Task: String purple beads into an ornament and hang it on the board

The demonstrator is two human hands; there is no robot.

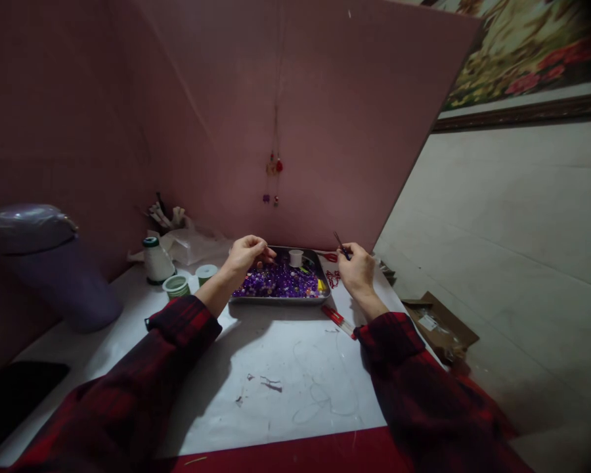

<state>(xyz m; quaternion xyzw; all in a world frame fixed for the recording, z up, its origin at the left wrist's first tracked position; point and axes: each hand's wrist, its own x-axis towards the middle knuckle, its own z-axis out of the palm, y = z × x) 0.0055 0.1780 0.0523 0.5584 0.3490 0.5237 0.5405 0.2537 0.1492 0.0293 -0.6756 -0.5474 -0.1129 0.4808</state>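
Observation:
My left hand [249,254] is over the left back part of a dark metal tray [280,301], with thumb and forefinger pinched together. Whatever is in that pinch is too small to make out. Purple beads [280,279] fill much of the tray, along with a small white cup [296,258] and a yellow piece [321,285]. To the right of the tray, my right hand [356,268] is closed around a dark slim tool [341,243] whose narrow tips point up and to the left; its exact kind is unclear.
Left of the tray stand thread spools [176,286], a white thread cone [157,261] and a large purple tumbler [64,269]. A red packet [339,320] and red cord [333,279] lie to the right. Beaded strings [273,167] hang on the pink panel [300,98] behind. Scraps [270,383] dot the white tabletop.

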